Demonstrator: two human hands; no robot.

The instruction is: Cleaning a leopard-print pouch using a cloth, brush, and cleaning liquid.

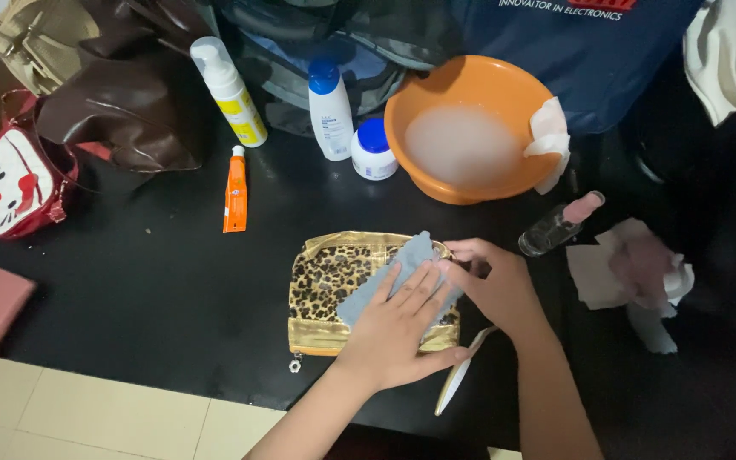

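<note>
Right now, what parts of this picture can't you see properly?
Head view only:
- Right half of the leopard-print pouch: covered by the grey cloth and left hand.
- Right hand: its fingertips are tucked behind the cloth edge.
- Inside the orange basin: cloudy water hides the bottom.
- Brown bag: cut off by the top edge.

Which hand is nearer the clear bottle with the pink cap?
Right. The right hand sits at the leopard-print pouch's right end, just left of the bottle; the left hand lies farther left, flat on the grey cloth.
</note>
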